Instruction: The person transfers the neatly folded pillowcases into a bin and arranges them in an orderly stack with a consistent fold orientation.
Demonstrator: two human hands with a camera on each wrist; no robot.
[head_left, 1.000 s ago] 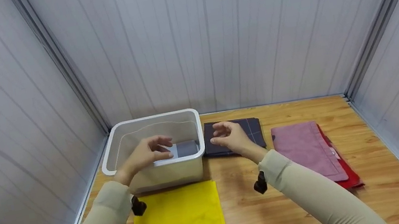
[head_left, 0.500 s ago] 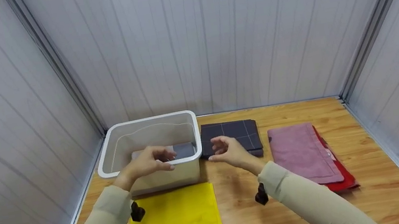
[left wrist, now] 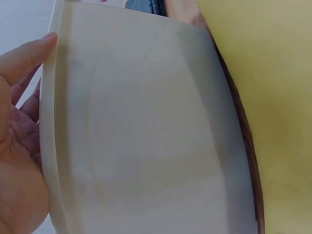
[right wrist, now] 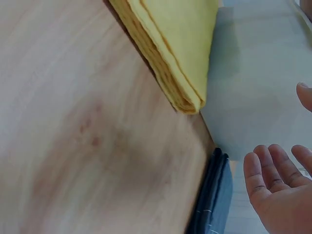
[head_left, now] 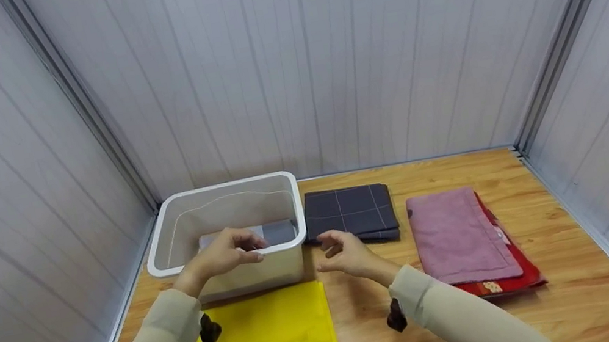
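A white plastic bin [head_left: 171, 261] stands at the back left of the wooden table, with a folded grey cloth [head_left: 278, 232] inside. My left hand [head_left: 225, 253] hovers over the bin's near rim [left wrist: 48, 146], fingers loosely curled, holding nothing. My right hand [head_left: 343, 252] hangs just right of the bin, above the table, fingers relaxed and empty [right wrist: 278, 195]. A dark grey checked cloth [head_left: 352, 212] lies folded beyond my right hand. A stack of yellow cloths [head_left: 267, 338] lies in front of the bin, its folded edge [right wrist: 170, 63] seen in the right wrist view.
A pink cloth [head_left: 457, 235] lies folded on a red patterned one [head_left: 506, 283] at the right. Grey panel walls close in the table [head_left: 569, 275] on three sides. Bare wood shows at the front right.
Both hands have drawn back toward me. The right hand left the dark checked cloth and now hangs over the table beside the bin. The left hand moved from inside the bin to its near rim.
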